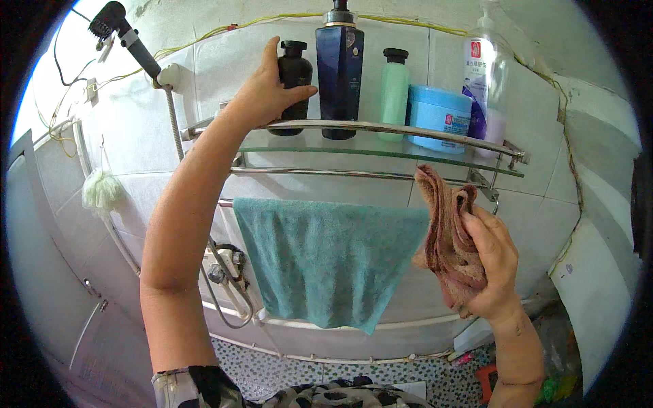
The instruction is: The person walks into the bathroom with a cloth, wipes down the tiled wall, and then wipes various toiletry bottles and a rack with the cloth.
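Note:
My left hand (pixel 269 92) reaches up to the left end of the glass shelf. Its thumb lies across the front of a small black bottle (pixel 295 68) with a black cap, and a finger points upward along the bottle's left side; the other fingers are mostly hidden. The bottle stands upright behind the chrome rail. In my right hand (pixel 495 258) is a folded, bunched brown cloth (pixel 449 245), held below the shelf's right end. Right of the black bottle stands a tall dark blue pump bottle (pixel 339 81).
The glass shelf (pixel 381 151) also carries a green bottle (pixel 394 98), a blue tub (pixel 439 115) and a clear pump bottle (pixel 484 88). A teal towel (pixel 330 258) hangs beneath. At left are a black shower head (pixel 132 47), its hose and a pale bath puff (pixel 103 190).

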The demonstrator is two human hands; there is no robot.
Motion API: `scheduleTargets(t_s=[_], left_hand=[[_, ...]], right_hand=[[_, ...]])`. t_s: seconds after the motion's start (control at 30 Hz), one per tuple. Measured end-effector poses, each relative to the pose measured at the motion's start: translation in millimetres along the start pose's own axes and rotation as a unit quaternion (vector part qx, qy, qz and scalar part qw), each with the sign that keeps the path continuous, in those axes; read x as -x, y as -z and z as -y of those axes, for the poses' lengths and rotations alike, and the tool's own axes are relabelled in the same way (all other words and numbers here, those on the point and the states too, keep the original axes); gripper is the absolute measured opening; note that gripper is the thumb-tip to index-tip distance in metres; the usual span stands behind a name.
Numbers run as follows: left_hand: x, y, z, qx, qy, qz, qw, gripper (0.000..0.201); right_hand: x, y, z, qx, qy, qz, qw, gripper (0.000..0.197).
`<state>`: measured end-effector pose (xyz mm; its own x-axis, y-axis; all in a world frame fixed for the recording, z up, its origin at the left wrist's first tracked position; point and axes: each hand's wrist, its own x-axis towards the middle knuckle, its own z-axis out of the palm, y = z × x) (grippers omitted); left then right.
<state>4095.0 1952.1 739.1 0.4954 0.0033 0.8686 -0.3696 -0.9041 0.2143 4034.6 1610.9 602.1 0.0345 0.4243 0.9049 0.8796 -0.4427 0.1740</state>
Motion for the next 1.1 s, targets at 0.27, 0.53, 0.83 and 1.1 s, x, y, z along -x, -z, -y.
scheduleTargets(t_s=[0.27,0.53,0.83,1.1], left_hand=[[6,13,-9,0.166,-0.067,-0.196,0.964,0.086],[126,-6,-80,0.531,-0.012,-0.138,0.836,0.072],[327,-135,-108,0.524,0.160,0.155,0.822,0.050],[308,-89,-111,0.725,0.255,-0.088,0.633,0.055]], right_hand=[[2,-5,13,-0.013,-0.002,-0.012,1.000,0.063],[20,-16,23,-0.091,-0.091,-0.026,0.991,0.076],[44,-46,84,-0.136,-0.154,0.161,0.965,0.054],[89,-59,91,-0.324,-0.248,0.106,0.907,0.057]])
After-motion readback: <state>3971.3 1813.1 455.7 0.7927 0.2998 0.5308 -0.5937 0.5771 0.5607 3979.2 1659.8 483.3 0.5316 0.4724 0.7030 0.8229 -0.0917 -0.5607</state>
